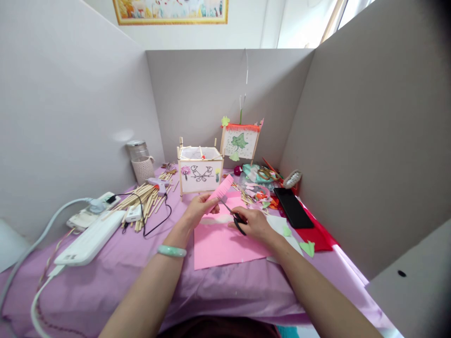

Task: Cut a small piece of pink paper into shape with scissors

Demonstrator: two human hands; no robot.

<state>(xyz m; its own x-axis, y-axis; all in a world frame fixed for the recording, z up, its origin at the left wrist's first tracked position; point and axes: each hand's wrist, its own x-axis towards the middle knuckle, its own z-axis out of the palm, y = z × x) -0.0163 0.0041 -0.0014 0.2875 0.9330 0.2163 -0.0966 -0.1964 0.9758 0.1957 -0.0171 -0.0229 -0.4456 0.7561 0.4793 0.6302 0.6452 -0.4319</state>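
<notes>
My left hand [201,209] pinches a strip of pink paper [222,187], whose edge shows a row of fine cuts like a fringe. In my right hand [252,221] is a pair of scissors [240,224] with black handles, the blades pointing up and left at the strip's lower edge. Whether the blades touch the paper is hard to make out. Beneath both hands lies a larger pink sheet [218,246]. Just behind stands a stick-framed paper lantern [200,171] with two birds drawn on its front.
A second lantern [240,143] with a leaf drawing stands at the back. Thin wooden sticks [150,199], a glue gun [157,184] and a white power strip [89,238] lie left. To the right are a black phone [293,207], paper scraps [259,193] and red sheets [315,238].
</notes>
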